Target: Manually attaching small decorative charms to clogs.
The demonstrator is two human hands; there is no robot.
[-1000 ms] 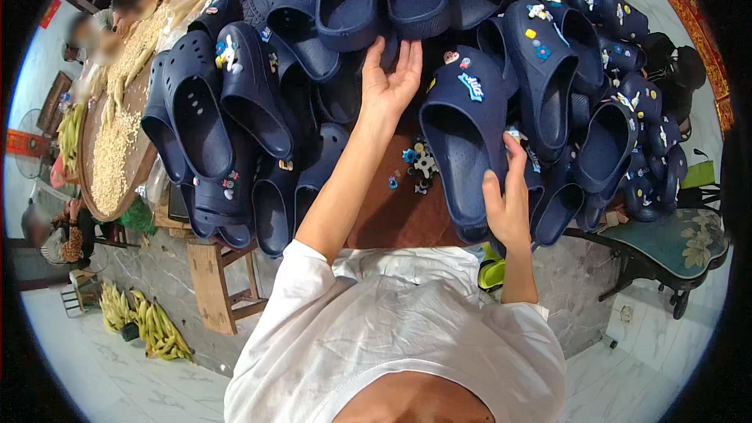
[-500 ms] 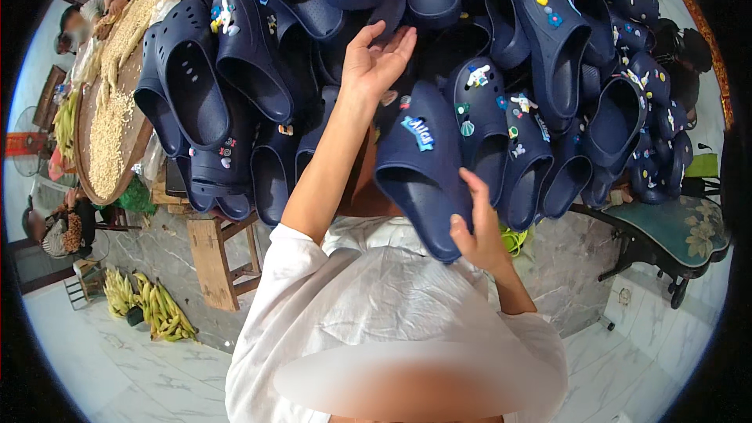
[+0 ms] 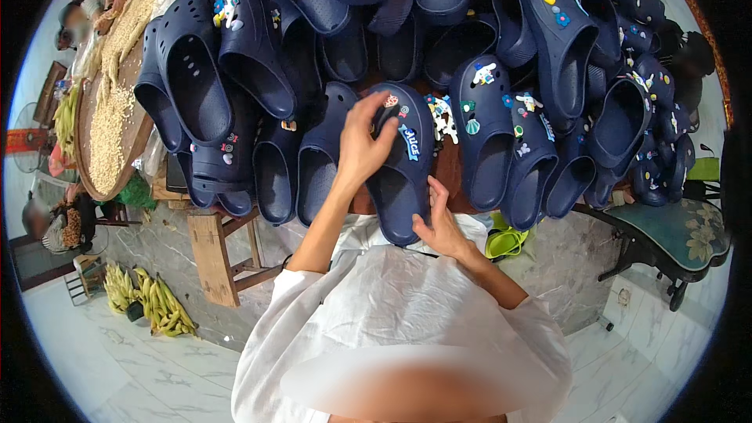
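A navy clog (image 3: 401, 202) with small charms on its upper sits in front of me, heel toward my body. My right hand (image 3: 445, 229) grips the heel's right edge between thumb and fingers. Over the left side of the toe lies my left hand (image 3: 364, 145), fingers apart and curved beside the charms; some fingertips are hard to make out against the dark upper. To the right of the clog's toe is a cluster of white, black-spotted charms (image 3: 443, 119). Another navy clog (image 3: 319, 164) stands to the left, and a decorated one (image 3: 484, 149) to the right.
Many more navy clogs (image 3: 192, 86) are piled behind and on both sides. A wooden stool (image 3: 213, 262) stands at left, near a round tray of pale kernels (image 3: 110, 141) where other people sit. Lime-green footwear (image 3: 506, 243) shows under the table's edge; a dark chair (image 3: 677, 231) is at right.
The clog has come down and left, turning more upright, with my right hand on its heel. My left hand has moved down from the back clogs to its toe. The spotted charms are now visible.
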